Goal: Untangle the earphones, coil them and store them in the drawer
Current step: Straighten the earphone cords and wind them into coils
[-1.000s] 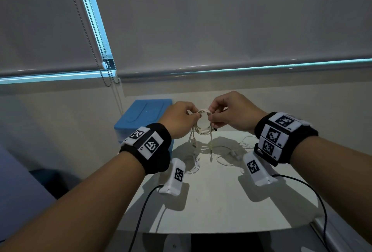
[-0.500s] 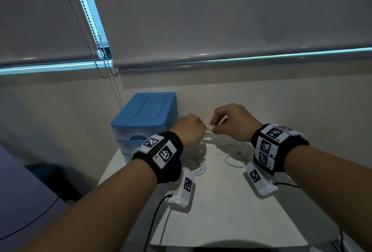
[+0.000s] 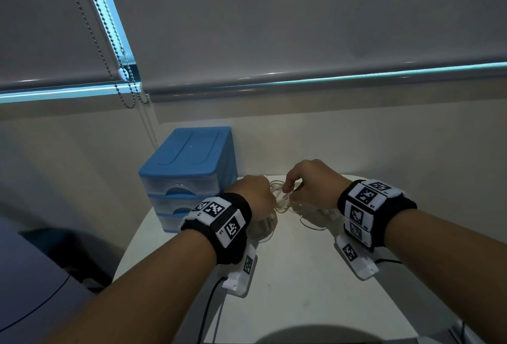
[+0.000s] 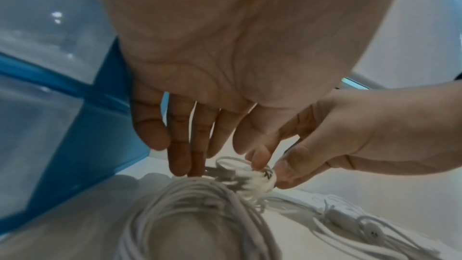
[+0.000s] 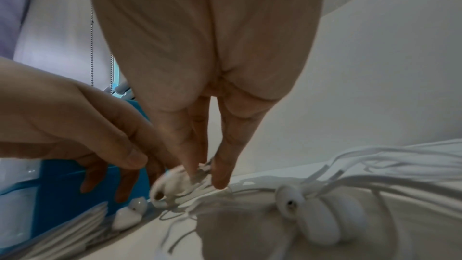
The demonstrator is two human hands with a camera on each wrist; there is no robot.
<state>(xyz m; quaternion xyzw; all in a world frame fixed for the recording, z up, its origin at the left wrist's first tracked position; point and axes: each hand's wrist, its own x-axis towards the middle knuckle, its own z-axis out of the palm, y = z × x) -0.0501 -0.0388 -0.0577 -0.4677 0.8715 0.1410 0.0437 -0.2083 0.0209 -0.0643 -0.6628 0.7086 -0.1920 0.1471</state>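
White earphones lie in loose loops on the white table, between my hands. My right hand pinches a wrapped knot of cable between thumb and fingertips. My left hand points its fairly straight fingers down onto the top of the large coil; its thumb stays apart from them. In the head view the left hand and right hand sit close together, just right of the blue drawer unit. Its clear drawers look closed.
More white cable with an inline remote trails right across the table. Earbuds lie by the drawer unit's base, and another earbud lies nearer my right wrist. A wall and a blind with a bead chain stand behind.
Both hands have come down from holding the coil up in the air to the tabletop beside the drawer unit. The dangling cable ends now lie on the table.
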